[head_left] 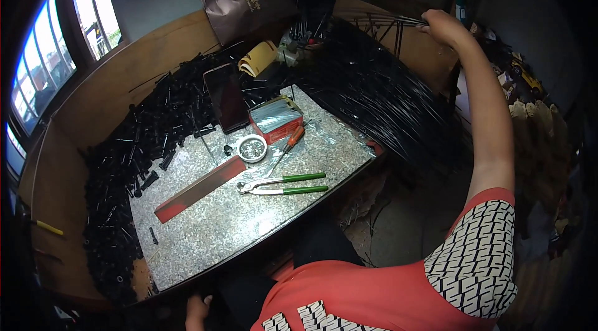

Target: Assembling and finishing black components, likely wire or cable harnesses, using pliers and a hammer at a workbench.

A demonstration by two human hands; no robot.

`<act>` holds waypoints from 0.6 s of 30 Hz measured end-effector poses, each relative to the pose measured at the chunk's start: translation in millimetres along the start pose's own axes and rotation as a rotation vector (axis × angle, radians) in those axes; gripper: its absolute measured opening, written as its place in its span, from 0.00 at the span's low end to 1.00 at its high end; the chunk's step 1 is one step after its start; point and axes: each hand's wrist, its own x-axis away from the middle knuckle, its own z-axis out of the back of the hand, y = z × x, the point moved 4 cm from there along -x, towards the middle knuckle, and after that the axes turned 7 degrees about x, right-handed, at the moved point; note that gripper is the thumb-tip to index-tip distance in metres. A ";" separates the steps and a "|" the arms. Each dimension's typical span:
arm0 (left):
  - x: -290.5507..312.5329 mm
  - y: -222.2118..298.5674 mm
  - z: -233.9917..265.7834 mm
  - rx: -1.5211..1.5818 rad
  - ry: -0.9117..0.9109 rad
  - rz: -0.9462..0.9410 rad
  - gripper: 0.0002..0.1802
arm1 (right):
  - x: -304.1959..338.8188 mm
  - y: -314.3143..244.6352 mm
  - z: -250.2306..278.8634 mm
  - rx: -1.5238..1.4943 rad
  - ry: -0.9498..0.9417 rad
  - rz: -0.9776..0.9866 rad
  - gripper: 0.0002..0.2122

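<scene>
My right arm is stretched far out to the upper right. My right hand (pixel 440 27) is closed on the ends of several thin dark rods (pixel 408 20), which reach left and down over the big heap of long black rods (pixel 380 91). My left hand (pixel 197 311) hangs low by my lap, below the speckled board's near edge; shadow hides its fingers. On the speckled board (pixel 212 250) lie green-handled pincers (pixel 283 184), an orange-handled screwdriver (pixel 293 141) and a worn red-edged bar (pixel 200 189). Beside them stand a round white dish of small metal parts (pixel 251 148) and a red box of thin silvery pins (pixel 277 120).
Black plastic parts (pixel 140 150) are heaped along the board's left and far sides. A dark phone (pixel 225 97) and a yellow roll (pixel 258 58) lie among them. Behind stands a brown paper bag (pixel 246 4) by the curved wooden wall (pixel 168 44). Clutter (pixel 536 113) fills the right.
</scene>
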 end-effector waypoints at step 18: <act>44.1 299.1 190.2 0.396 0.403 -0.708 0.51 | 101.9 -154.3 73.6 -0.747 0.490 0.320 0.08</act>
